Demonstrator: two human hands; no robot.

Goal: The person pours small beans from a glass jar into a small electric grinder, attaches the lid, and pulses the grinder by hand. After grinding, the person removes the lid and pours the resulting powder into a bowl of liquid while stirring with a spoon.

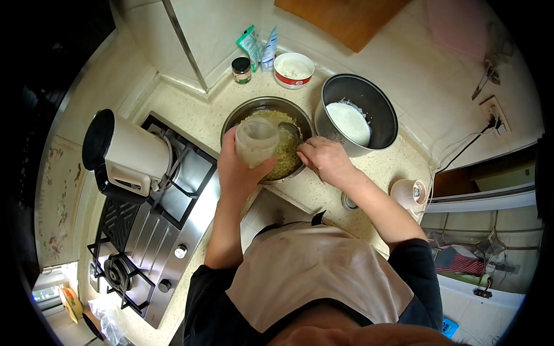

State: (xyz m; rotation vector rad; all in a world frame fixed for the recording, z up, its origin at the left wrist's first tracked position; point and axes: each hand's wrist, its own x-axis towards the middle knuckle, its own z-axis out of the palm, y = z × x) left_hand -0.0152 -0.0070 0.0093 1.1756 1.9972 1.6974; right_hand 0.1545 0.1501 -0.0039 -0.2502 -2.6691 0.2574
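Note:
My left hand (231, 166) grips a translucent cup (257, 147), held over a stainless steel bowl (255, 102). Pale residue coats the cup's wall. Yellow-green grains or split beans (283, 162), looking wet, fill much of the bowl. At its right rim, my right hand (326, 158) pinches the handle of a metal spoon (289, 129), whose head rests among the beans. Most of the handle is hidden by my fingers. Just to the right stands a dark-lined rice cooker pot (385, 110) with a smooth white mass (348, 123) inside.
Behind the bowl are a white-and-red bowl (294, 82) of white food, a black-lidded jar (241, 71) and two bags (250, 45). A kettle (134, 155) stands over the gas hob (147, 242) at left. A small blender base (407, 193) sits right, near a plugged-in cord (469, 149).

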